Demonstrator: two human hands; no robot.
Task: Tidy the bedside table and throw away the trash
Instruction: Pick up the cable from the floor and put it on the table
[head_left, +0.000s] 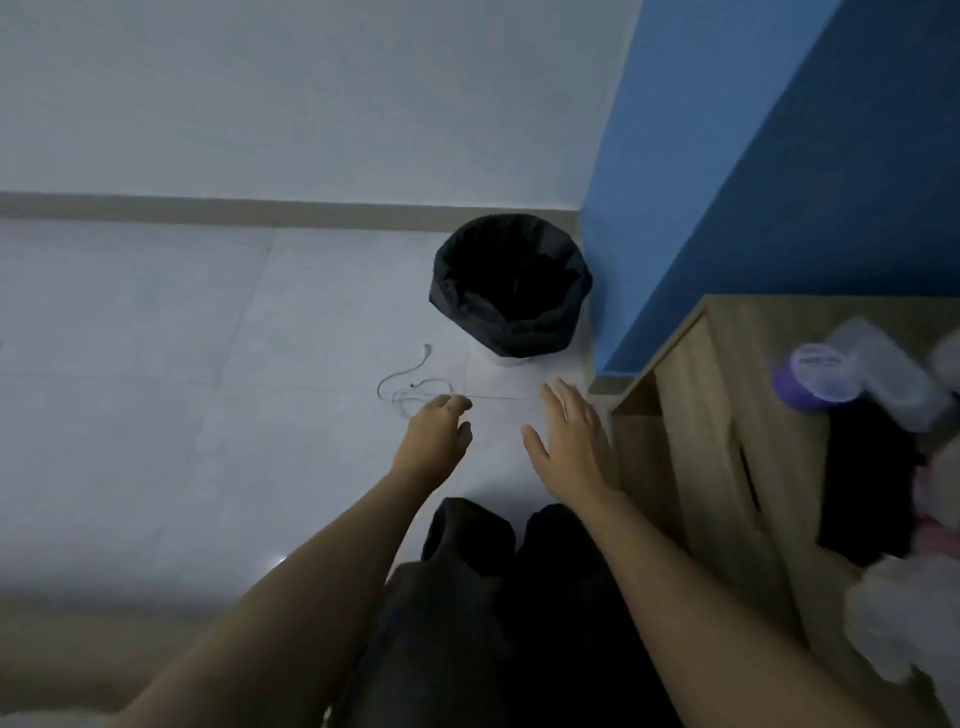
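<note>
A white trash bin (511, 287) lined with a black bag stands on the floor against the blue wall, with nothing visible in its dark inside. The wooden bedside table (727, 467) is at the right, its top cluttered with a purple-lidded clear container (821, 371), a black item (872, 478), and pale crumpled things (893, 629). My left hand (434, 441) hovers over the floor with fingers loosely curled, holding nothing. My right hand (571, 436) is spread flat beside the table's side, also holding nothing. Both hands are short of the bin.
A thin cable (415, 379) lies coiled on the pale tiled floor just beyond my left hand. A skirting strip runs along the white wall behind. My dark-trousered legs (509, 597) fill the lower middle.
</note>
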